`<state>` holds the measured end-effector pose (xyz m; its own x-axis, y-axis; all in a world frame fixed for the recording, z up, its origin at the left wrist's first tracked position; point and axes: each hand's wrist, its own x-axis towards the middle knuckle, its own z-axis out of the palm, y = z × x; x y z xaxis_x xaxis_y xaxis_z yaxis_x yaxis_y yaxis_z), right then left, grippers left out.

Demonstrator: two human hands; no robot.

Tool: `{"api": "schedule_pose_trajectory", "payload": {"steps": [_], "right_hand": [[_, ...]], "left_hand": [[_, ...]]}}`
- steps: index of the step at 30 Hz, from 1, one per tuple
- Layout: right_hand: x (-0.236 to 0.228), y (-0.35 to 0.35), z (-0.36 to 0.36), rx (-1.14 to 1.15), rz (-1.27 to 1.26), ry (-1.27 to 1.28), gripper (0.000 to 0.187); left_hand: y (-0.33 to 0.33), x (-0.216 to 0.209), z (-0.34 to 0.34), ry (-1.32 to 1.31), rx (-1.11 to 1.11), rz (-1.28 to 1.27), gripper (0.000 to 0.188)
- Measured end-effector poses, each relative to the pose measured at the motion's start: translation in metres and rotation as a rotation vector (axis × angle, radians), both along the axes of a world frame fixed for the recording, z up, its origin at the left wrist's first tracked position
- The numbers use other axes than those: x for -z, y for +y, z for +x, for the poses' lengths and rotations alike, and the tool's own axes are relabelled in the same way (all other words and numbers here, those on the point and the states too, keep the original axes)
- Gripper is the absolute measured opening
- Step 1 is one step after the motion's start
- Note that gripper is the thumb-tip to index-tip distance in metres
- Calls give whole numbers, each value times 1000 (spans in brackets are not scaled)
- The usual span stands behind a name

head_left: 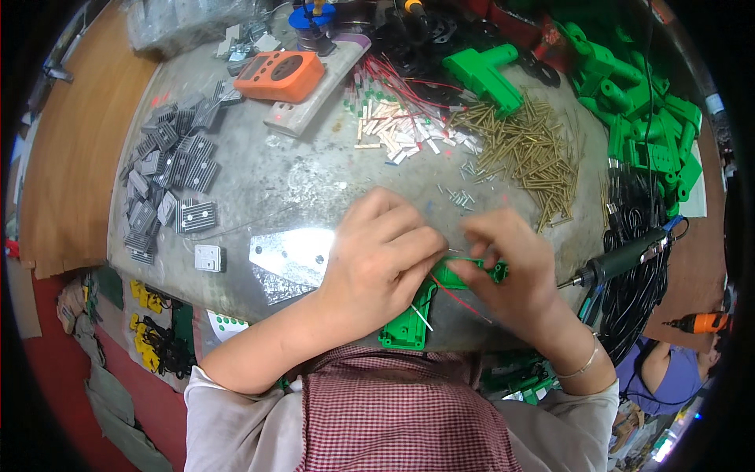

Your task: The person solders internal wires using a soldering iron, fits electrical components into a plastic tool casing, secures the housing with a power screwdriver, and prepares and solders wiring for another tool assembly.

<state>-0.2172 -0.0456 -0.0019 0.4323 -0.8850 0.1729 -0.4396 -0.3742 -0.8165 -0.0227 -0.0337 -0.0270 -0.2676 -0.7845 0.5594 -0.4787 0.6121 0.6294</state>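
Dozens of grey finned metal blocks [169, 165] lie heaped at the left of a worn grey table [314, 189], seen from above. Next come an orange meter [281, 76] farther back and a shiny metal plate [271, 256] nearer the person. At the middle, the left hand [385, 244] bends over with its fingertips drawn together; what they pinch is hidden. Just below and beside it, at the table's near edge, lies an open green casing [407, 324], with a white wire [422, 316] and a red wire [460, 301] crossing it. The right hand [515, 263], slightly blurred, curves over the casing's right end, apart from the left; whether it grips is unclear. A powered screwdriver [625, 256] rests farther right.

The step in hand looks like fitting wires into the casing. The next move likely calls for fine fingertip work — tucking the loose ends inside, clear of the rim.
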Motion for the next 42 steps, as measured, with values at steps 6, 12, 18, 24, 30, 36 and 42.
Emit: {"api": "schedule_pose_trajectory", "payload": {"steps": [6,12,18,24,30,36,42], "right_hand": [[2,-3,-11,-58,501,-262,15],[-10,3,-28,235,665,-164,13],[3,23,-17,-21,110,154,12],[13,24,4,16,-237,81,14],[9,25,-39,530,47,24,9],[10,90,4,92,87,248,15],[5,89,4,95,68,239,11]], "left_hand": [[2,7,0,-71,8,-63,28],[27,-9,-5,-221,69,-219,37],[27,-4,11,131,155,181,14],[32,-1,16,481,92,616,11],[41,4,10,665,-12,681,10],[30,6,13,337,108,467,10],[46,-1,5,-160,36,28,17]]}}
